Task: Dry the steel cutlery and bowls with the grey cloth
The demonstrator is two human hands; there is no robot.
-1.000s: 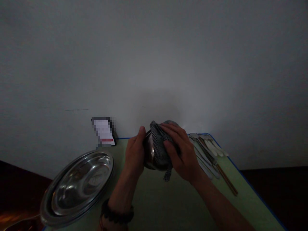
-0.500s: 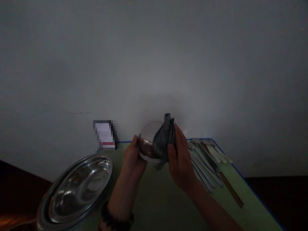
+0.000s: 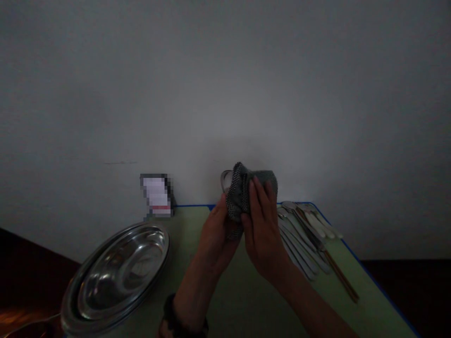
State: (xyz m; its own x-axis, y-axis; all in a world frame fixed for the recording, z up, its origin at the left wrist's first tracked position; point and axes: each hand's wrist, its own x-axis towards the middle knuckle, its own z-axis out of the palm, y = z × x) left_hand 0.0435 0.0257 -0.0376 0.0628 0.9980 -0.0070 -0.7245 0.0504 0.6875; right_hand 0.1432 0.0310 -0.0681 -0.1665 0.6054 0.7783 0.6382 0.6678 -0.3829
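Nearest, at 6 o'clock, a dark beaded bracelet (image 3: 175, 313) sits on the left wrist above the pale green counter (image 3: 239, 300). At 8 o'clock a wide steel platter (image 3: 120, 267) overhangs the counter's near-left corner. It looks the thing most open to a knock from an elbow or forearm.

In the middle, both hands are raised clear of the counter. The left hand (image 3: 218, 234) is cupped under and around a small steel bowl (image 3: 225, 180), of which only a sliver of rim shows at the upper left. The right hand (image 3: 262, 230) is closed flat over a checked cloth (image 3: 239, 190), pressing it against the bowl and covering nearly all of it.

The bowl is smooth metal held on one side only, with cloth between it and the other palm. A hard push from the right could slide it out of the left fingers, and it would drop onto the counter or roll toward the cutlery. The dim light makes the hold harder to judge.

At 3 to 4 o'clock, a row of spoons (image 3: 303, 230) and a pair of chopsticks (image 3: 340, 277) lie near the right forearm, and a low sweep could scatter them.

At 11 o'clock a small card (image 3: 157, 195) leans against the wall (image 3: 225, 84). Its face is pixelated, so nothing on it can be read. No brand or marking shows on the platter, bowl or cutlery.
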